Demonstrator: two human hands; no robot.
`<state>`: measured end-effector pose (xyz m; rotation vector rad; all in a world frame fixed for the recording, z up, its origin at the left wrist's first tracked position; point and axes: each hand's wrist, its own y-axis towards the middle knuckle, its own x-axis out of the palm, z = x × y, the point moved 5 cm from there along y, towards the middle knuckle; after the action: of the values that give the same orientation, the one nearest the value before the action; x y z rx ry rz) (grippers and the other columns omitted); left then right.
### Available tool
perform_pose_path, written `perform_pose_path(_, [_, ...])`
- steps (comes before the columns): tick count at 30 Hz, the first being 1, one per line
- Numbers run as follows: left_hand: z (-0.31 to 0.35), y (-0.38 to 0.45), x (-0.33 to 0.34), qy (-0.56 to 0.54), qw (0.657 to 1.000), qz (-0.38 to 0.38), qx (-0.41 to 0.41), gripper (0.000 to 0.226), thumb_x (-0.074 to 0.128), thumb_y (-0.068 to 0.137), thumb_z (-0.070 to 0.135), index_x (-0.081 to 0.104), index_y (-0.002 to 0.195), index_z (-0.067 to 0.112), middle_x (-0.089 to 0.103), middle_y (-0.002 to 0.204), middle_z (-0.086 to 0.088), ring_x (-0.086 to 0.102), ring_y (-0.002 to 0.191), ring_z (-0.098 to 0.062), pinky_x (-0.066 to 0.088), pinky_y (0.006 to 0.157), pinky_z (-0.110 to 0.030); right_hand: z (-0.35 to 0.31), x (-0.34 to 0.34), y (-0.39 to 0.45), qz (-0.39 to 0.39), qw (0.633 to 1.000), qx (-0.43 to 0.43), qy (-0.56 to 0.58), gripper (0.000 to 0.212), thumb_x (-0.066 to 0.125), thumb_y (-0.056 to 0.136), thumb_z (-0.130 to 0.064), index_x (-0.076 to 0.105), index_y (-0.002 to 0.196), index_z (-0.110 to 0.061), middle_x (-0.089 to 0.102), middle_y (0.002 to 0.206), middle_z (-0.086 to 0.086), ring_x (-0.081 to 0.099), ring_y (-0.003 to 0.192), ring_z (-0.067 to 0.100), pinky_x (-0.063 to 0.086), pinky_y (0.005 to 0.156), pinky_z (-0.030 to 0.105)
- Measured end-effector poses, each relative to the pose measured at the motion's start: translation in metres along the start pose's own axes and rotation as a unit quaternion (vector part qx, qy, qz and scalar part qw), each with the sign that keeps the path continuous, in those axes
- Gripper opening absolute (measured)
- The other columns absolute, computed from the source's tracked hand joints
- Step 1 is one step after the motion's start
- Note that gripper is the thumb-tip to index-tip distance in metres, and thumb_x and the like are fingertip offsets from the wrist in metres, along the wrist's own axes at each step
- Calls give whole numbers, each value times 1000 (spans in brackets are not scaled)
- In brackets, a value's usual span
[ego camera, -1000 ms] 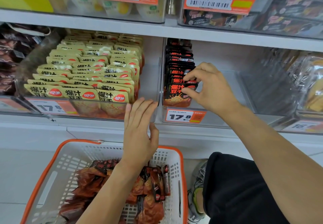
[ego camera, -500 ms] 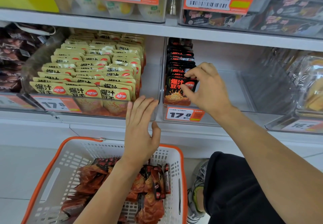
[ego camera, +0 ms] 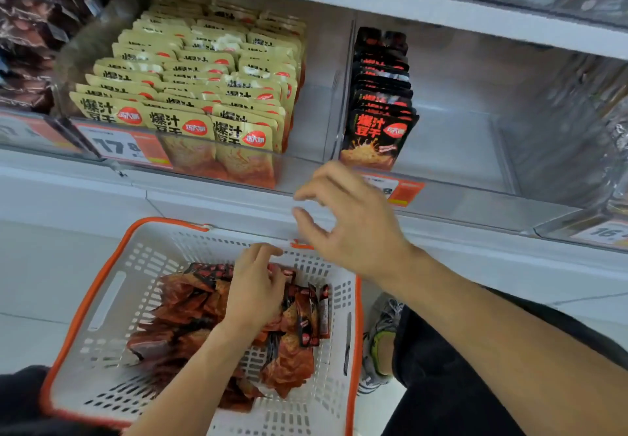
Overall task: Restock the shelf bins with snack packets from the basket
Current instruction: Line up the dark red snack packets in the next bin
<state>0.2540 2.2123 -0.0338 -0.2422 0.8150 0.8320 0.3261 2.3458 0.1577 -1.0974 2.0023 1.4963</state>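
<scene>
The left hand was down in the basket, its fingers curled onto the pile of red packets; whether its grip had closed on a packet could not be told, since the hand covered the contact. The right hand hovered empty in front of the shelf edge, above the basket's far rim, with thumb and fingers loosely bent and apart. The black packets stood in a single row at the left side of the right bin, above and just beyond the right hand, not touching it. The left bin held rows of yellow packets. A price tag sat on the right bin's front, partly hidden by the right hand.
</scene>
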Motion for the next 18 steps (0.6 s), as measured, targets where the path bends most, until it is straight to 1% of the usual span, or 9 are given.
perform_pose_path(2, [-46,-25,27,60,990,-95,-89,25,55,92,13,60,116,15,57,113,0,53,110,-27,46,89,-41,3,55,-34,-154,985,69,20,24,68,87,-20,64,110,-13,60,105,3,62,88,20,49,71,32])
perform_pose_path(4, [-85,-59,44,104,965,-181,-157,32,56,91,19,59,123,14,58,117,-3,53,114,-28,47,92,-40,14,106,-78,-295,940,171,33,32,62,92,-25,57,123,-17,58,115,2,62,96,25,51,76,37])
perform_pose_path(6, [-115,-92,54,145,934,-250,-212,35,55,92,25,54,126,16,55,121,-3,52,116,-26,47,93,-37,24,146,-124,-390,888,241,32,36,59,95,-26,53,129,-18,57,122,3,58,106,26,49,82,37])
perform_pose_path(8, [-130,-115,60,161,912,-289,-244,38,54,93,28,50,129,18,53,126,-3,51,118,-24,44,95,-36,30,174,-163,-449,847,286,24,33,57,95,-25,52,127,-19,56,122,3,58,105,25,50,84,37])
perform_pose_path(10, [-133,-122,66,171,904,-309,-240,41,53,94,28,46,133,19,51,132,-2,48,123,-24,41,101,-37,37,197,-197,-480,811,333,7,27,57,93,-23,52,119,-18,52,117,3,57,101,25,51,84,40])
perform_pose_path(11, [-133,-122,70,173,902,-314,-239,45,54,94,28,44,137,18,49,136,-2,45,128,-24,38,105,-38,43,206,-211,-487,797,356,-3,29,59,91,-23,51,119,-18,49,120,4,56,105,26,51,85,40])
perform_pose_path(14, [-135,-114,79,160,898,-325,-251,51,56,95,32,41,141,16,43,143,-4,39,135,-26,34,110,-42,61,223,-238,-446,778,442,-30,52,64,90,-23,43,136,-20,33,144,8,53,119,31,52,91,42])
perform_pose_path(16, [-139,-110,82,136,898,-326,-262,48,57,94,33,44,137,16,46,140,-3,40,134,-26,35,108,-43,67,227,-246,-406,777,481,-22,64,65,89,-20,35,146,-20,25,153,13,50,127,34,50,99,42])
perform_pose_path(18, [-143,-106,86,83,909,-303,-275,40,59,92,27,52,130,16,52,130,-2,46,128,-26,41,104,-42,66,232,-253,-394,767,506,5,73,66,89,-19,27,151,-19,32,151,15,49,129,34,47,102,39])
